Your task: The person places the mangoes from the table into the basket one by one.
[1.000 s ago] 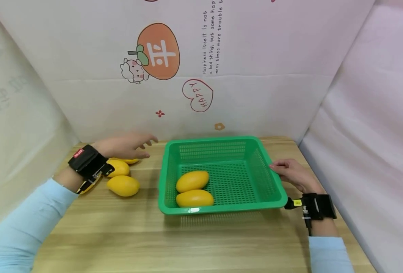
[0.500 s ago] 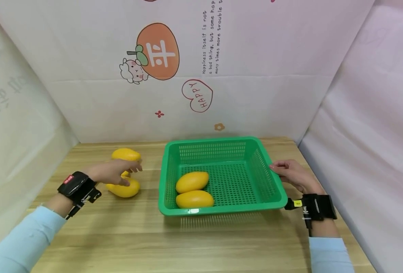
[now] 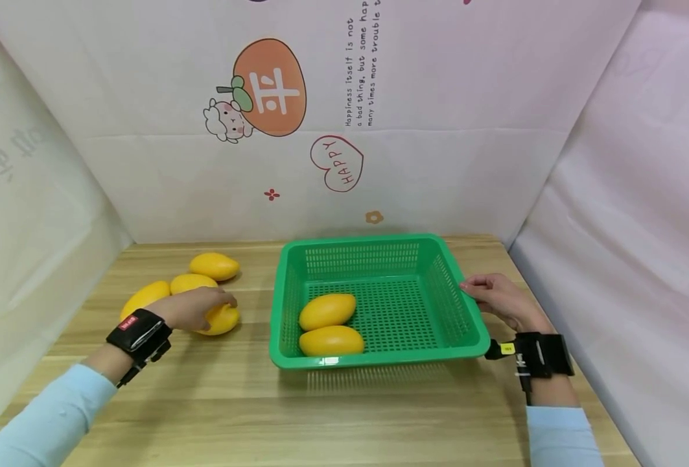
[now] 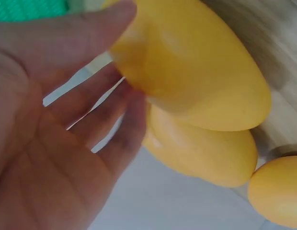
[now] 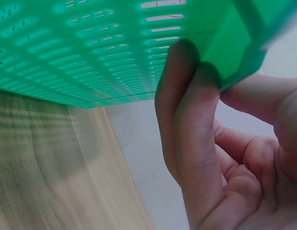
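Note:
My left hand (image 3: pixel 195 308) has its thumb and fingers about the nearest loose yellow mango (image 3: pixel 223 321). In the left wrist view the thumb lies on one side of that mango (image 4: pixel 201 67) and the fingertips on the other; it fills the space between them. Three more mangoes lie beside and behind the hand: one at the back (image 3: pixel 212 266), one in the middle (image 3: pixel 192 282) and one at the left (image 3: pixel 146 298). With thumb and fingers, my right hand (image 3: pixel 502 299) pinches the right rim of a green plastic basket (image 3: pixel 379 359).
Inside the basket, two mangoes lie side by side at the left: a rear one (image 3: pixel 328 311) and a front one (image 3: pixel 332 341). Everything stands on a wooden table (image 3: pixel 297 421). A printed white cloth (image 3: pixel 437 162) rises behind the table, with pale cloth at both sides.
My left hand has come back from beside the basket, leftward and down, onto the nearest loose mango. The mangoes behind it have come into view. My right hand stays on the basket rim.

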`<action>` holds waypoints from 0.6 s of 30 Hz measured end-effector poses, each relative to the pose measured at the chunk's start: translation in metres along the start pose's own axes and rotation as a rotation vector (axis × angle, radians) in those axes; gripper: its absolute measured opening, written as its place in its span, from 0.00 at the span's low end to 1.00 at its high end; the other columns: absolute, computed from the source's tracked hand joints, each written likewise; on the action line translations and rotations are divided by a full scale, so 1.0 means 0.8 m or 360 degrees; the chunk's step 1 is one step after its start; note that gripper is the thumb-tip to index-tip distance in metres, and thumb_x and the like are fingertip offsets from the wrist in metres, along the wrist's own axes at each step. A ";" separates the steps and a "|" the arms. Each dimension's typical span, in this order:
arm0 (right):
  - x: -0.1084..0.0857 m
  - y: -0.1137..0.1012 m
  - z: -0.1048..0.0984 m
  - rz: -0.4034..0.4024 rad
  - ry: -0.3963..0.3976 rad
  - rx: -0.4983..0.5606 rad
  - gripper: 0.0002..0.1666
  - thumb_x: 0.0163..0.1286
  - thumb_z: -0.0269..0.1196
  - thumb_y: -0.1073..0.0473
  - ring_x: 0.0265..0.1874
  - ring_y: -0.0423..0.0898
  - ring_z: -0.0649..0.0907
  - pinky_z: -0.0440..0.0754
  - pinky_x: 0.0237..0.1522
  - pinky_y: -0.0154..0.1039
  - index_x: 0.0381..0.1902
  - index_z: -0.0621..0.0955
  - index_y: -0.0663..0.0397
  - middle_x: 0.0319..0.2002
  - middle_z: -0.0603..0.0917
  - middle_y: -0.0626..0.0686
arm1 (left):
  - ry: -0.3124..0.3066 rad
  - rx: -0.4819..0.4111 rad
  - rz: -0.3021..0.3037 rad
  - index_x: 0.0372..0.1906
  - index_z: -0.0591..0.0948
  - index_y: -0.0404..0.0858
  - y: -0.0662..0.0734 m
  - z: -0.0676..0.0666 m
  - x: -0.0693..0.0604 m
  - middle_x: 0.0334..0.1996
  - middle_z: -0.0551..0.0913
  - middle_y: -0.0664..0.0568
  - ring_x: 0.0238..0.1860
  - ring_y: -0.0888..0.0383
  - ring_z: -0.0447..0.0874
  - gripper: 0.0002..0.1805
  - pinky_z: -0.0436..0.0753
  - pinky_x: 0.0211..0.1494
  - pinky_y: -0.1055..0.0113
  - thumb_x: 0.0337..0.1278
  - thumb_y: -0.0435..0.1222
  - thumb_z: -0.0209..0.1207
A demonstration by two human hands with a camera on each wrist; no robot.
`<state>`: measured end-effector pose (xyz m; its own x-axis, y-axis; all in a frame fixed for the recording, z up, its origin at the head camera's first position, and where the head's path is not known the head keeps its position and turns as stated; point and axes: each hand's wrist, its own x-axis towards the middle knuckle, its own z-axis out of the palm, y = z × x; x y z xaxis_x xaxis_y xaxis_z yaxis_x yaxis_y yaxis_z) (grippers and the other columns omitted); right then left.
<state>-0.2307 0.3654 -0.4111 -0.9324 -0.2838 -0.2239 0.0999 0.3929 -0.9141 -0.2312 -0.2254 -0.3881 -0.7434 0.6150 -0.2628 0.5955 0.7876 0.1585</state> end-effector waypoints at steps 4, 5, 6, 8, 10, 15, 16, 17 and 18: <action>0.001 0.000 0.000 0.0022 0.0003 0.0009 0.34 0.78 0.55 0.51 0.43 0.34 0.84 0.84 0.49 0.35 0.66 0.67 0.77 0.49 0.82 0.50 | 0.0038 0.0097 0.0016 0.56 0.80 0.31 -0.009 0.009 0.007 0.52 0.83 0.41 0.55 0.43 0.81 0.28 0.81 0.57 0.50 0.44 0.24 0.73; 0.001 0.000 0.000 0.0027 0.0004 0.0010 0.34 0.78 0.54 0.51 0.43 0.35 0.84 0.84 0.49 0.35 0.66 0.67 0.77 0.48 0.82 0.49 | 0.0044 0.0104 0.0019 0.55 0.81 0.31 -0.011 0.011 0.008 0.51 0.84 0.41 0.54 0.43 0.81 0.28 0.81 0.57 0.50 0.43 0.25 0.73; 0.001 0.000 0.000 0.0032 0.0004 0.0013 0.33 0.78 0.54 0.51 0.43 0.35 0.85 0.84 0.49 0.34 0.66 0.67 0.76 0.47 0.83 0.49 | 0.0051 0.0109 0.0022 0.54 0.81 0.31 -0.012 0.012 0.009 0.51 0.84 0.42 0.54 0.43 0.81 0.28 0.81 0.56 0.51 0.43 0.25 0.74; 0.001 -0.001 0.000 0.0035 0.0004 0.0015 0.33 0.79 0.54 0.51 0.43 0.35 0.85 0.84 0.48 0.34 0.66 0.67 0.76 0.46 0.83 0.47 | 0.0073 0.0113 0.0035 0.53 0.82 0.32 -0.015 0.015 0.009 0.49 0.84 0.43 0.52 0.44 0.81 0.27 0.82 0.55 0.52 0.41 0.27 0.75; 0.001 -0.001 0.000 0.0036 0.0002 0.0017 0.33 0.78 0.54 0.51 0.42 0.35 0.85 0.84 0.48 0.34 0.65 0.68 0.77 0.44 0.84 0.46 | 0.0098 0.0124 0.0048 0.52 0.82 0.32 -0.016 0.017 0.009 0.48 0.83 0.44 0.50 0.45 0.80 0.28 0.82 0.54 0.53 0.40 0.29 0.77; 0.000 -0.002 0.000 0.0038 0.0002 0.0035 0.32 0.78 0.55 0.50 0.40 0.36 0.85 0.84 0.46 0.34 0.63 0.70 0.76 0.41 0.84 0.45 | 0.0134 0.0095 0.0035 0.51 0.82 0.31 -0.012 0.018 0.006 0.45 0.81 0.44 0.47 0.47 0.79 0.29 0.81 0.52 0.52 0.39 0.33 0.78; 0.000 -0.003 0.000 0.0038 0.0002 0.0040 0.32 0.78 0.55 0.50 0.40 0.36 0.85 0.84 0.46 0.34 0.63 0.70 0.76 0.41 0.84 0.46 | 0.0122 0.0064 0.0023 0.52 0.82 0.32 -0.011 0.018 0.005 0.46 0.81 0.44 0.47 0.47 0.79 0.29 0.80 0.52 0.51 0.40 0.33 0.78; 0.000 -0.003 0.000 0.0038 0.0000 0.0045 0.32 0.78 0.56 0.50 0.40 0.37 0.85 0.85 0.46 0.34 0.62 0.70 0.76 0.41 0.84 0.46 | 0.0106 0.0022 0.0003 0.53 0.81 0.32 -0.011 0.018 0.004 0.47 0.81 0.44 0.48 0.47 0.79 0.29 0.80 0.53 0.51 0.40 0.32 0.77; 0.000 -0.003 0.000 0.0039 0.0001 0.0047 0.32 0.78 0.56 0.50 0.40 0.37 0.85 0.85 0.46 0.34 0.62 0.70 0.76 0.40 0.84 0.46 | 0.0084 -0.0021 -0.0015 0.54 0.81 0.33 -0.010 0.018 0.003 0.49 0.81 0.44 0.50 0.46 0.80 0.30 0.80 0.54 0.49 0.41 0.31 0.77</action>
<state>-0.2308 0.3648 -0.4092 -0.9298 -0.2738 -0.2460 0.1329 0.3735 -0.9180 -0.2335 -0.2307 -0.4040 -0.7643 0.6084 -0.2136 0.5845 0.7936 0.1690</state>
